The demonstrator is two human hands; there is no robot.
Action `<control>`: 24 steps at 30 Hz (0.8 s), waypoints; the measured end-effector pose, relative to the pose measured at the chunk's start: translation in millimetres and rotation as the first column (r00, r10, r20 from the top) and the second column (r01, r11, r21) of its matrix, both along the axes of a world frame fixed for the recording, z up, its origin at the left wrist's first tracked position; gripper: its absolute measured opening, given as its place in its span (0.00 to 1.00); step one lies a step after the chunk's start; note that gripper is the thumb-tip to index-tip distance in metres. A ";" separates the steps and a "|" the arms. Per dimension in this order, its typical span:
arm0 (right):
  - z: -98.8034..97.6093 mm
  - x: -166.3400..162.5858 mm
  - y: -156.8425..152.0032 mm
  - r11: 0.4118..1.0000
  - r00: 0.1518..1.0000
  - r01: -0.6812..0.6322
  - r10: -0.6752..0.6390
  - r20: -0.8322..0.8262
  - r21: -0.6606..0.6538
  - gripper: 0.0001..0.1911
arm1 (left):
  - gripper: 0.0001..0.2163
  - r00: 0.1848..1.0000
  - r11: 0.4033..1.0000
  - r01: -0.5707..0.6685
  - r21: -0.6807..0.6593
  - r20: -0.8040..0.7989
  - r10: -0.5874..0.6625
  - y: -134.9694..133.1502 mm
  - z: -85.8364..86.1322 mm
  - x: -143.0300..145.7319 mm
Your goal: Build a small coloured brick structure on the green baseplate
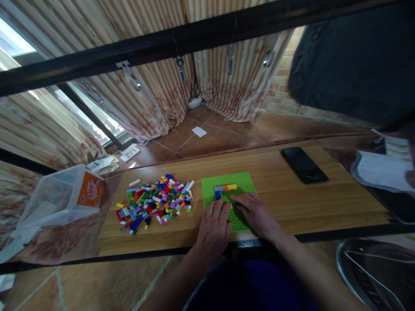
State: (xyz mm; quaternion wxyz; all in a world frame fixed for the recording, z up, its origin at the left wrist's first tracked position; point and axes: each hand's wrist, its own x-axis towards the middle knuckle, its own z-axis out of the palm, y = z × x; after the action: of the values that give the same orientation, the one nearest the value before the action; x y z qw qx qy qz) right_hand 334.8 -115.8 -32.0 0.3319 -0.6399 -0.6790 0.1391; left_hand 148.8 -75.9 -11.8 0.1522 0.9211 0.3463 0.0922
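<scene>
Here the green baseplate (pixel 241 183) lies flat on the wooden surface (pixel 292 207), close to its near edge and roughly in the middle. A short row of bricks (pixel 226 188), grey, orange and yellow with a blue one at the left end, is stuck on the plate's middle. Both hands rest on the near half of the plate. The left hand (pixel 214 226) lies palm down with fingers stretched forward and spread flat, its grip loose and closed on nothing. The right hand (pixel 256 214) lies beside it, fingers pointing left toward the row; its fingertips meet over the plate, and whether a small brick sits under them cannot be told.

Just left of the plate, apart from it, a loose heap of mixed coloured bricks (pixel 155 201) spreads over the surface. Further left, at the surface's end, stands a clear plastic tub (pixel 48 201) with an orange label. Well to the right, toward the far edge, lies a dark phone (pixel 304 165), face up. At the right end sits a white cloth or paper (pixel 381 170), partly out of view. Nothing stands between the hands and the heap.
</scene>
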 end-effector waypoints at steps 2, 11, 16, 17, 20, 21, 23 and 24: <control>-0.1 1.3 0.0 1.000 0.999 0.002 -0.002 -0.044 -0.008 0.19 | 0.23 1.000 0.999 -0.001 0.036 -0.020 0.002 -1.6 -1.0 1.2; 0.8 7.3 0.1 0.999 0.991 -0.017 0.013 -0.133 -0.027 0.19 | 0.22 0.998 0.990 -0.008 0.138 -0.055 0.015 -6.7 -4.6 4.1; 2.6 10.5 2.7 0.999 0.993 -0.044 0.041 -0.113 -0.027 0.19 | 0.21 0.994 0.991 -0.014 0.132 -0.109 0.028 -7.9 -1.8 8.2; 2.7 11.1 3.3 0.998 0.993 -0.054 0.051 -0.104 -0.026 0.19 | 0.21 0.992 0.991 -0.010 0.134 -0.126 0.027 -8.0 -0.7 9.1; 3.2 13.2 4.9 0.996 0.993 -0.082 0.081 -0.083 -0.016 0.19 | 0.21 0.983 0.988 0.007 0.151 -0.181 0.020 -8.3 2.9 11.7; 3.4 14.0 5.5 0.996 0.993 -0.091 0.090 -0.077 -0.016 0.19 | 0.21 0.980 0.987 0.012 0.159 -0.197 0.020 -8.4 4.1 12.5; 4.2 16.0 6.9 0.994 0.993 -0.107 0.106 -0.061 -0.024 0.19 | 0.20 0.974 0.985 0.023 0.169 -0.225 0.016 -8.8 6.4 14.3; 4.7 17.2 7.8 0.993 0.992 -0.118 0.116 -0.052 -0.032 0.19 | 0.20 0.972 0.985 0.027 0.173 -0.236 0.014 -9.1 7.3 15.3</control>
State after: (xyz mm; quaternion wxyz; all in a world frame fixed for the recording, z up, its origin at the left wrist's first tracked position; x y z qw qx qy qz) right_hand 352.1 -108.0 -27.3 0.3290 -0.6011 -0.7042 0.1861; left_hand 164.1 -85.0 -4.5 0.0288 0.9365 0.3494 0.0117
